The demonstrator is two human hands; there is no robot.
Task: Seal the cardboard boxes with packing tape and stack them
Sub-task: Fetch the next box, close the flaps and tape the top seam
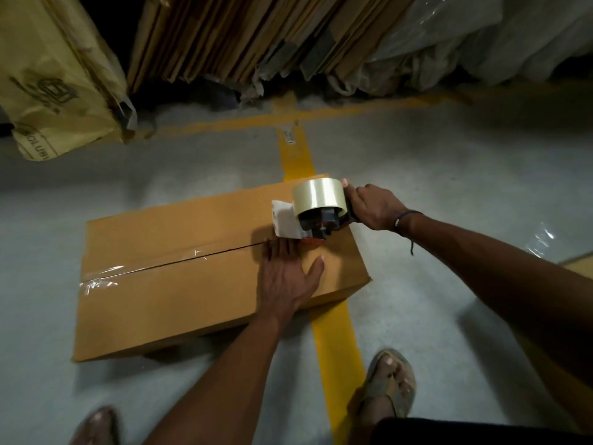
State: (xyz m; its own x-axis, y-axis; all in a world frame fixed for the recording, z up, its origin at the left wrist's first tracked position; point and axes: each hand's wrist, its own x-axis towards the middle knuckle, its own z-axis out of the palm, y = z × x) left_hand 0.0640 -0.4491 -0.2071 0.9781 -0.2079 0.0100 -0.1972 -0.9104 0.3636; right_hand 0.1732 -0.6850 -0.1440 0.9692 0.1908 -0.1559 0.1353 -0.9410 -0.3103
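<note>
A flat cardboard box (205,271) lies on the grey floor (449,175) at the centre of the view, its long axis running from 8 o'clock to 2 o'clock. Its centre seam follows that axis, with clear tape (106,276) glinting over the seam toward the 9 o'clock end. The left hand (288,277) lies flat on the lid, fingers straight and together, tips at the seam. The right hand (373,207) wraps its fingers around the handle of a tape dispenser (316,216) at the box's 2 o'clock end; the handle itself is hidden inside the grip. The dispenser's roll stands on edge. A yellow floor line (333,342) passes under the box. Flattened cartons (244,33) lean at 12 o'clock, their tops cut off. Two sandalled feet show at 6 o'clock, blurred.
</note>
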